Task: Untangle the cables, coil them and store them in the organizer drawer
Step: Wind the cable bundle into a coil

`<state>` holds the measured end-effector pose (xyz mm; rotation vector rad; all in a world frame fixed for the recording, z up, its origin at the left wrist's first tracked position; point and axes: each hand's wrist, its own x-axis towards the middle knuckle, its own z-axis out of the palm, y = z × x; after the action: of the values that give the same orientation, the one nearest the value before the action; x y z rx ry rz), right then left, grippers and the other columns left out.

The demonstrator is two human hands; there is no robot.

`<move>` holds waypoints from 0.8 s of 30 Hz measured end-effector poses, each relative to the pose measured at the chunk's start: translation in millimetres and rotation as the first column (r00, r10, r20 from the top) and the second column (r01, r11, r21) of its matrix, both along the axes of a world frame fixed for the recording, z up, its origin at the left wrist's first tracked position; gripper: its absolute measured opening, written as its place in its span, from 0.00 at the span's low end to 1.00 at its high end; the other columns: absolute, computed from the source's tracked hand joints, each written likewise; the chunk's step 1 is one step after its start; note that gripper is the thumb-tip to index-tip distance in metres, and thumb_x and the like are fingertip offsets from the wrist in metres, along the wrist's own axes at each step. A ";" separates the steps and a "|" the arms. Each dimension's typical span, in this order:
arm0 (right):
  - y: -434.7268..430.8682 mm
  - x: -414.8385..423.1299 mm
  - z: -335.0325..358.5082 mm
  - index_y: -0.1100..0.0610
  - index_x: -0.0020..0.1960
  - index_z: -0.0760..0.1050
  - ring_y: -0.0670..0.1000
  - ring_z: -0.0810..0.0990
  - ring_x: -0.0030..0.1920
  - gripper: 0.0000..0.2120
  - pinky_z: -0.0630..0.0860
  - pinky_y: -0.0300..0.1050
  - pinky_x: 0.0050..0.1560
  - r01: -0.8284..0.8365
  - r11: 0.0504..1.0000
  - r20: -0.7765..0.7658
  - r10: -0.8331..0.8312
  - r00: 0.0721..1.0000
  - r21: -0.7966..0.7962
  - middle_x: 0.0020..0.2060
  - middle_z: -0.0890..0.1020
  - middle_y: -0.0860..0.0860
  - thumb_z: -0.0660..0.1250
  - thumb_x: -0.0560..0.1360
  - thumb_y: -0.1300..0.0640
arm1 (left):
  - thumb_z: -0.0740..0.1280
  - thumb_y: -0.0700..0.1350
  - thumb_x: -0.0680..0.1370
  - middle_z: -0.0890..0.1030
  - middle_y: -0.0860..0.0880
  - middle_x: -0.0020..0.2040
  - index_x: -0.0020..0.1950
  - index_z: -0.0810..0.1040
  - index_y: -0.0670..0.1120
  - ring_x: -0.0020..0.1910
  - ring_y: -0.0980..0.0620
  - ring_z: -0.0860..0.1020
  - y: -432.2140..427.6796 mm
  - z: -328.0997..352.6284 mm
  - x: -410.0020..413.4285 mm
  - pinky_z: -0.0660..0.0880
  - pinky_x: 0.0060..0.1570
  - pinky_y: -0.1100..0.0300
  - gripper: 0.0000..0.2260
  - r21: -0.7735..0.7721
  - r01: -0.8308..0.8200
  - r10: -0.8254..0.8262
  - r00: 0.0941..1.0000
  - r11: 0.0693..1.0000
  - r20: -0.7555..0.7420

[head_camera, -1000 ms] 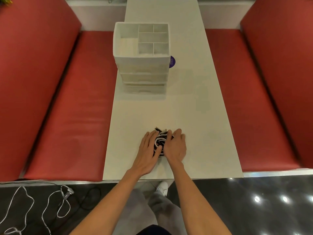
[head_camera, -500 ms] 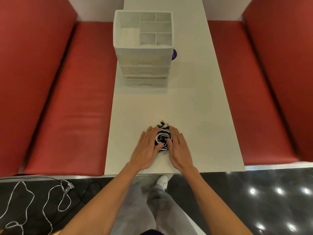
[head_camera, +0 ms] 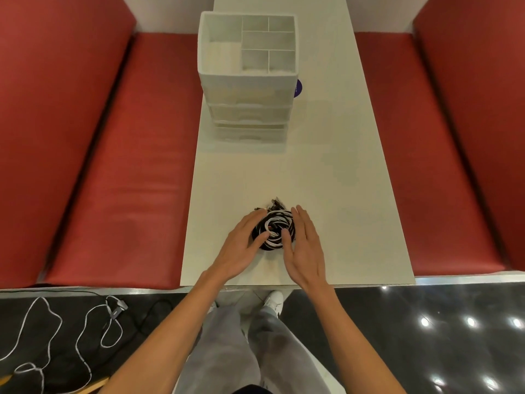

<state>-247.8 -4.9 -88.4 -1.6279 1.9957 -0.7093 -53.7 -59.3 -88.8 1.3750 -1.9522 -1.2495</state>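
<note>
A tangled bundle of black and white cables (head_camera: 274, 227) lies on the white table (head_camera: 326, 180) near its front edge, with plug ends sticking out at its far side. My left hand (head_camera: 241, 244) rests against the bundle's left side, fingers spread and touching it. My right hand (head_camera: 305, 247) flanks the right side, fingers apart, thumb on the cables. Neither hand has lifted the bundle. The white organizer (head_camera: 248, 78) stands farther back on the table, with open top compartments and stacked drawers, all shut.
Red bench seats (head_camera: 119, 180) line both sides of the table. Loose white and black cables (head_camera: 85, 334) lie on the dark floor at the lower left. A purple sticker (head_camera: 297, 88) peeks out beside the organizer.
My hands have spread apart from on top of the bundle to its sides, uncovering the cables. The camera view has shifted slightly.
</note>
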 end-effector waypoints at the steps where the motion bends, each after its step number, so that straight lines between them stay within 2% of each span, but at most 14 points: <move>1: 3.1 3.1 -1.9 0.54 0.88 0.56 0.47 0.54 0.87 0.29 0.54 0.51 0.87 -0.013 1.000 -0.011 0.013 1.000 0.007 0.88 0.58 0.49 0.55 0.91 0.46 | 0.64 0.54 0.88 0.68 0.57 0.83 0.85 0.66 0.54 0.82 0.60 0.64 1.6 -1.6 0.4 0.61 0.83 0.55 0.25 -0.010 0.007 -0.007 1.000 1.000 0.011; 5: 7.9 8.9 -16.5 0.53 0.89 0.47 0.44 0.44 0.88 0.32 0.53 0.53 0.88 -0.096 0.994 0.000 0.096 0.995 0.055 0.89 0.51 0.49 0.52 0.91 0.43 | 0.64 0.53 0.88 0.66 0.57 0.84 0.85 0.65 0.53 0.83 0.61 0.62 8.3 -10.1 -1.0 0.62 0.83 0.54 0.25 -0.076 0.012 -0.009 0.999 0.997 0.043; 9: 7.3 8.3 -23.7 0.53 0.90 0.44 0.42 0.41 0.87 0.33 0.53 0.53 0.88 -0.111 0.992 0.012 0.110 0.994 0.066 0.89 0.49 0.48 0.50 0.91 0.41 | 0.63 0.56 0.87 0.66 0.57 0.84 0.86 0.64 0.54 0.83 0.60 0.62 9.8 -18.3 -2.1 0.61 0.83 0.54 0.26 -0.097 -0.007 0.015 0.997 0.995 0.075; 13: 6.9 1.8 -23.9 0.53 0.89 0.45 0.46 0.46 0.88 0.33 0.53 0.51 0.88 -0.152 0.986 -0.045 0.155 0.987 0.062 0.89 0.51 0.49 0.49 0.90 0.40 | 0.65 0.56 0.86 0.69 0.56 0.83 0.85 0.67 0.52 0.82 0.59 0.64 6.9 -21.7 1.7 0.62 0.82 0.56 0.27 -0.145 0.007 0.008 0.995 0.989 0.104; 18: 4.1 -2.0 -25.6 0.53 0.89 0.44 0.49 0.46 0.88 0.33 0.51 0.53 0.88 -0.202 0.977 -0.116 0.209 0.971 0.069 0.89 0.50 0.50 0.50 0.91 0.41 | 0.68 0.52 0.86 0.72 0.52 0.81 0.83 0.69 0.48 0.81 0.55 0.68 6.4 -23.0 1.8 0.64 0.81 0.54 0.26 -0.175 -0.002 0.018 0.996 0.985 0.086; 21: 0.8 -6.4 -20.0 0.51 0.89 0.45 0.48 0.49 0.88 0.33 0.54 0.54 0.87 -0.216 0.973 -0.037 0.219 0.975 0.079 0.89 0.52 0.48 0.51 0.90 0.39 | 0.68 0.54 0.85 0.72 0.52 0.81 0.83 0.69 0.49 0.80 0.56 0.69 5.0 -11.8 2.5 0.63 0.81 0.56 0.28 -0.118 -0.005 0.015 0.996 0.993 0.083; 24: -4.5 -11.2 -10.9 0.50 0.88 0.51 0.48 0.60 0.85 0.35 0.63 0.54 0.84 -0.188 0.978 0.062 0.183 0.981 0.091 0.87 0.58 0.46 0.56 0.88 0.37 | 0.68 0.56 0.84 0.71 0.54 0.81 0.83 0.69 0.51 0.79 0.55 0.68 2.7 -3.5 3.8 0.63 0.81 0.55 0.28 -0.064 0.023 -0.016 0.994 0.998 0.110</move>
<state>-259.0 -9.4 -99.2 -1.6928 1.7832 -0.5720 -49.9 -56.6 -92.2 1.4216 -2.0661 -1.1300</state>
